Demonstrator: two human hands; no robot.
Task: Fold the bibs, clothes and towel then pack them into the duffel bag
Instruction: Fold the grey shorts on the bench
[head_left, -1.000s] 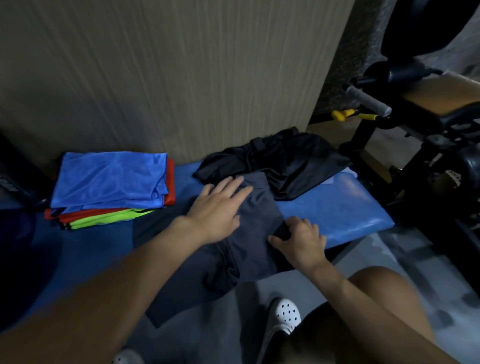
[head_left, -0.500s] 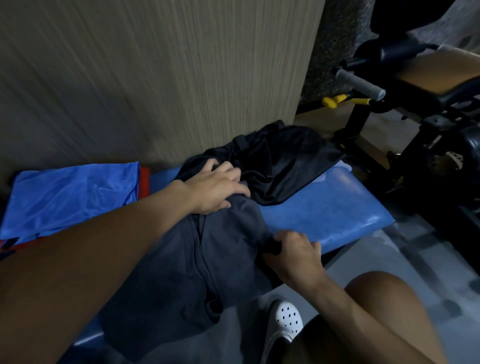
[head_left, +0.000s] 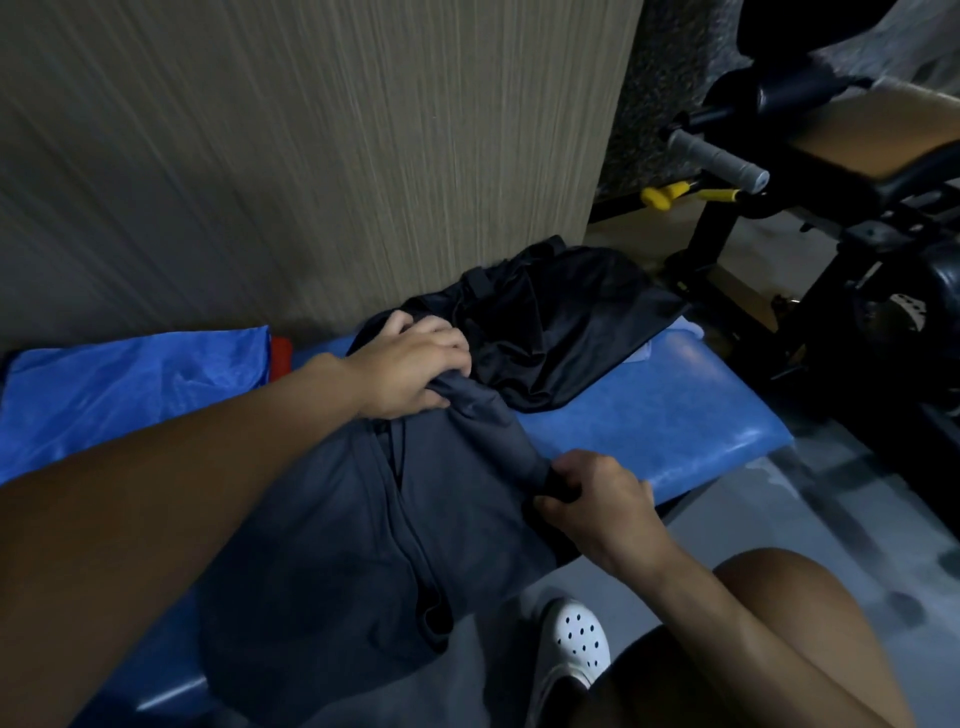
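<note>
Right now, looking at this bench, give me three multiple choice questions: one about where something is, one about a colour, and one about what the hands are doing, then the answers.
1. Where does the black garment lie?
A. On the floor
B. On the blue bench by the wall, beyond the grey garment
C. Over the person's knee

2. What colour is the top bib of the stack at left?
A. Blue
B. White
C. Pink

3. What are the hands doing?
A. Both hang free
B. Only one touches cloth
C. Both grip the grey garment

Answers: 1 B, it sits bunched on the bench top against the wall. 2 A, shiny blue fabric faces up. 3 C, the left hand clutches its far end and the right hand pinches its near edge.
</note>
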